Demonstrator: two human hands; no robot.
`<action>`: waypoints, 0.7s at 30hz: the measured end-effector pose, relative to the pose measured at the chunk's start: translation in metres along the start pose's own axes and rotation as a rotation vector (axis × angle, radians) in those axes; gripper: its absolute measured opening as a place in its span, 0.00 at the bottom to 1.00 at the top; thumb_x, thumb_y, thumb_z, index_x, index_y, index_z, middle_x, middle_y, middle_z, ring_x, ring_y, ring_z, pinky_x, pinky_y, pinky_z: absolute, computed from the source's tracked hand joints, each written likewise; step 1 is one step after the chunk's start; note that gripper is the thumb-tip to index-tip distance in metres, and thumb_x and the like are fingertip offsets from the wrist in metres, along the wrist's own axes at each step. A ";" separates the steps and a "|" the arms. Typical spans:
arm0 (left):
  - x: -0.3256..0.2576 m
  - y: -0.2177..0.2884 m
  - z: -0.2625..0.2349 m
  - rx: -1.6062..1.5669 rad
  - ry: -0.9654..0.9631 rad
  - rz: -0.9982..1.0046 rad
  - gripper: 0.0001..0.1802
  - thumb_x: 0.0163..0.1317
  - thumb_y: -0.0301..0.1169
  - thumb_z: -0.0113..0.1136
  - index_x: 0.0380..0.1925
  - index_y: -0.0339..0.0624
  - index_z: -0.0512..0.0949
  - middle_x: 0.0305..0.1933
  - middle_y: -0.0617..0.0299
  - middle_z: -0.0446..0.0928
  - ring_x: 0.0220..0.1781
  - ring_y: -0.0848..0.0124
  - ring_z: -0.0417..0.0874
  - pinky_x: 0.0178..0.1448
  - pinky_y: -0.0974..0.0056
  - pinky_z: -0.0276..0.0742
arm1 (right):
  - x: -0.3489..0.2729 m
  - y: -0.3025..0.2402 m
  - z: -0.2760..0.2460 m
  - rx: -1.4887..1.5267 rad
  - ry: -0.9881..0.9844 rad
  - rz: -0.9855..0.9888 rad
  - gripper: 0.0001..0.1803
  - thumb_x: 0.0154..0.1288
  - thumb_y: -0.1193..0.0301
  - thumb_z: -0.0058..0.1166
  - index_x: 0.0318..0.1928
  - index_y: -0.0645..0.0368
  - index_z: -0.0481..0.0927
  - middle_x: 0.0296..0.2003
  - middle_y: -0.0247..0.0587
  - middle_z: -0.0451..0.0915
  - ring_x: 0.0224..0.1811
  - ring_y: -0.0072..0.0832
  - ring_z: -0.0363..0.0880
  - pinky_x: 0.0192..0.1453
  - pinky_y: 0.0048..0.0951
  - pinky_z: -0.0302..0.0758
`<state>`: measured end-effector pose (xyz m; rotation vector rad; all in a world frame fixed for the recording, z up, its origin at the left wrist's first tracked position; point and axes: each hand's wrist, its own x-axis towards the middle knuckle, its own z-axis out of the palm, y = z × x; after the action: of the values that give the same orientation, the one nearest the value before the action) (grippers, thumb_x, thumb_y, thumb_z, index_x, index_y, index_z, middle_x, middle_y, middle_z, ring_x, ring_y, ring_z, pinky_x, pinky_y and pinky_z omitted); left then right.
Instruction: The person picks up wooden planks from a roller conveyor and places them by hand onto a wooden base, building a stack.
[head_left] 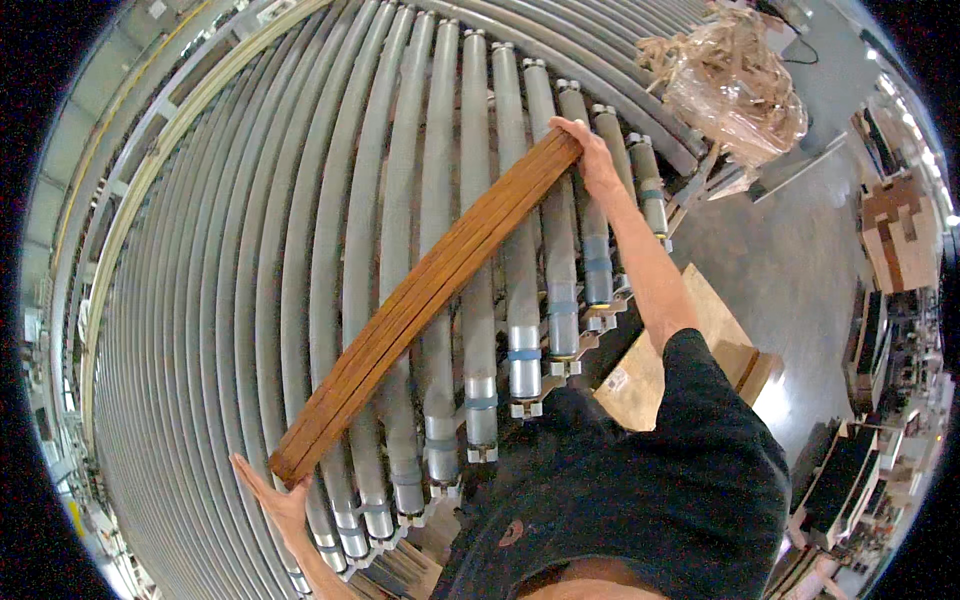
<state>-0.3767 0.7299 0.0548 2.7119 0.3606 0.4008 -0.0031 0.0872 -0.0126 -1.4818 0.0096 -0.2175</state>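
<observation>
Bracing boards (432,298) diagonally over rollers (438,150): my left fingers (252,476) spread wide at the near end, right fingers (561,124) at the far end, grip unclear. Boards together; letting go remains.

Brown wooden boards (425,305), a narrow stack, slanting across the grey conveyor rollers (443,215).
Long and straight, warm brown with darker streaks; thin dark seams run lengthwise between pieces. Edges closely aligned. Lower-left end meets the left hand (285,508); upper-right end meets the right hand (594,160). Contact with the rollers beneath cannot be told.
</observation>
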 end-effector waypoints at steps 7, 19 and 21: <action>0.006 -0.017 0.019 0.102 -0.127 0.178 0.63 0.36 0.32 0.84 0.75 0.49 0.57 0.83 0.47 0.43 0.84 0.47 0.41 0.82 0.39 0.45 | -0.001 0.010 0.008 -0.098 0.047 -0.069 0.25 0.78 0.54 0.40 0.52 0.60 0.83 0.49 0.33 0.82 0.55 0.26 0.76 0.65 0.30 0.66; 0.072 0.160 0.067 0.122 -0.372 0.474 0.51 0.37 0.33 0.83 0.63 0.35 0.66 0.65 0.41 0.70 0.69 0.45 0.69 0.70 0.49 0.65 | 0.011 0.031 0.021 -0.292 0.348 -0.204 0.25 0.79 0.54 0.40 0.44 0.59 0.86 0.40 0.40 0.87 0.44 0.28 0.82 0.54 0.31 0.74; 0.087 0.176 0.100 0.011 -0.429 0.407 0.45 0.37 0.32 0.83 0.57 0.36 0.69 0.54 0.43 0.76 0.60 0.45 0.76 0.62 0.49 0.72 | 0.013 0.040 0.031 -0.314 0.380 -0.281 0.25 0.79 0.54 0.40 0.43 0.59 0.86 0.36 0.41 0.86 0.41 0.30 0.82 0.51 0.31 0.75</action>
<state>-0.2293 0.5661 0.0551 2.7763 -0.3106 -0.0865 0.0195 0.1188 -0.0478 -1.7317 0.1479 -0.7518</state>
